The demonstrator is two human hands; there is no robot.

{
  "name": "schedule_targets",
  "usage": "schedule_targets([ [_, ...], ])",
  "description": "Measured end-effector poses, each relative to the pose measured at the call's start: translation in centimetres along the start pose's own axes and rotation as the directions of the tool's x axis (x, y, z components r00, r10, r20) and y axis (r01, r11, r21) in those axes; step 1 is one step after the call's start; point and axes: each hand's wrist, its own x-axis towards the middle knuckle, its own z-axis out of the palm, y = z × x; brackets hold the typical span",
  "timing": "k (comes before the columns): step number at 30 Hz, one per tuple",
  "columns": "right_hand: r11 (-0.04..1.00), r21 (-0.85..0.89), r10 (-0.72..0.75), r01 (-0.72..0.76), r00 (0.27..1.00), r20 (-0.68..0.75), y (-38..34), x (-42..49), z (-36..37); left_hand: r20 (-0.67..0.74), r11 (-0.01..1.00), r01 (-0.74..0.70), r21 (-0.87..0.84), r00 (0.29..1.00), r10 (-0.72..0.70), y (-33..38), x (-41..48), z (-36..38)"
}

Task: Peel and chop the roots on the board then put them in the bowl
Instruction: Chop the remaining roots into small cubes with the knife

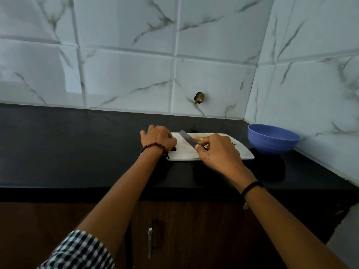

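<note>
Head view, nearest at the lower edge: checked sleeve (pixel 77 251) at lower left, dark wooden cabinet front with a slim metal handle (pixel 149 242) at bottom centre. Further up, matte black counter (pixel 77 152) across the middle of the frame, flat and faintly speckled. On it, right of centre, white rectangular cutting board (pixel 186 153), smooth, rounded corners, a dark handle slot at its left end. Left hand (pixel 158 137) curled over that left end, fingers bent and pressed together on the board, beaded bracelet (pixel 153 146) at the wrist. Right hand (pixel 218 150) closed around the knife (pixel 188 138), handle hidden in the fist, thumb near the base of the grey blade, blade angled toward upper left over the board. Yellowish chopped root pieces (pixel 201 139) small and irregular, lying on the board just beyond the right knuckles and beside the blade; a few more at the hand's right side. Thin black band (pixel 252 188) on the right wrist. Blue round bowl (pixel 273 138), smooth plastic look, near the board's right end, contents not visible. Farthest, glossy white marble-veined wall tiles (pixel 126 78) filling the upper frame.
</note>
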Motion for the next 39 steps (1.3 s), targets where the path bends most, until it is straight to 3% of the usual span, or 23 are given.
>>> schedule_targets([
  [9, 1.0, 0.011, -0.001, 0.001, 1.0, 0.008, 1.2, -0.2, -0.2, -0.041, 0.988, -0.061, 0.14, 0.997, 0.067, -0.3, 0.2, 0.3],
  [13, 1.0, 0.023, 0.009, -0.009, 1.0, 0.005, 1.7, -0.2, -0.5, -0.101, 0.979, -0.197, 0.049, 0.974, 0.201, 0.5, 0.3, 0.5],
  [17, 0.999, 0.024, 0.041, -0.041, 0.999, -0.024, 2.1, -0.3, -0.7, 0.056, 0.935, -0.348, 0.068, 0.937, 0.345, 1.5, 0.2, 1.2],
  [21, 0.999, 0.033, 0.022, -0.02, 0.999, -0.036, 1.7, -0.5, -0.6, 0.02, 0.958, -0.284, 0.03, 0.959, 0.284, 1.4, 0.4, 1.2],
  [28, 0.998, -0.061, -0.011, 0.015, 0.997, 0.08, 0.8, -0.4, -0.4, -0.087, 0.99, -0.14, -0.008, 0.986, 0.139, 0.4, 0.6, 0.8],
  [33, 0.977, -0.188, 0.097, -0.099, 0.995, -0.024, 2.0, -0.2, -0.8, -0.11, 0.99, -0.142, -0.01, 0.984, 0.14, 0.4, 0.5, 0.8],
  [39, 0.978, -0.2, 0.046, -0.053, 0.998, -0.043, 0.7, -0.5, -0.1, -0.113, 0.99, -0.143, -0.008, 0.983, 0.141, 0.5, 0.4, 0.8],
])
